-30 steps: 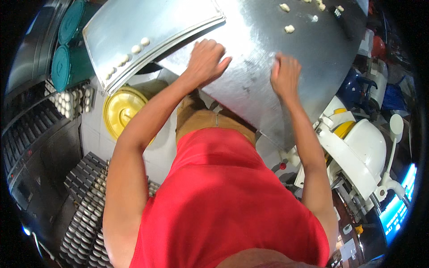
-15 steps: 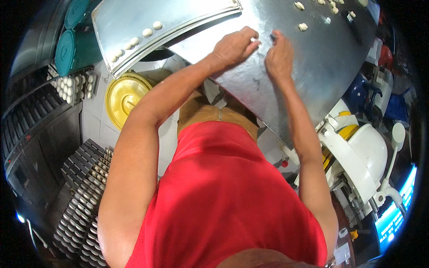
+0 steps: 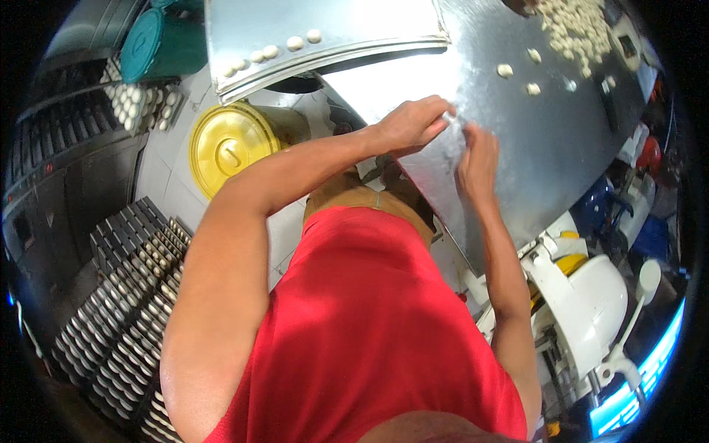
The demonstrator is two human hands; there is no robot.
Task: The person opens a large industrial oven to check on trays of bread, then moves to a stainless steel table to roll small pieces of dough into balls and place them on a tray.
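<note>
Two hands over the bright desk (image 3: pixel 535 173), a little above the middle of the frame, and it's all fine finger work here! A light touch looks the right call: soft dough should mark easily, so fingertips rather than a fist, and an even squeeze from every side. Both hands ought to work low, close to the metal, so nothing has far to drop. The raw supply is up top right, a heap of dough pieces (image 3: pixel 572 33), with a few strays such as the loose piece (image 3: pixel 504 70) lying nearer; one at a time seems wise. Smooth dough balls (image 3: pixel 295 43) line the near edge of the tray (image 3: pixel 354 16), upper left of centre, and an even gap between them would keep them from sticking.

Now the pose! The left hand (image 3: pixel 417 124) comes in from the left, forearm slanting gently upward, elbow out wide, fingers bent over toward the right. There's a pale bit (image 3: pixel 449 117) at its fingertips; gripped or merely touched, I can't tell. The right hand (image 3: pixel 478 161) stands steeper, forearm rising from lower right, fingers curled, any contents hidden. Near each other, yet apart!
</note>
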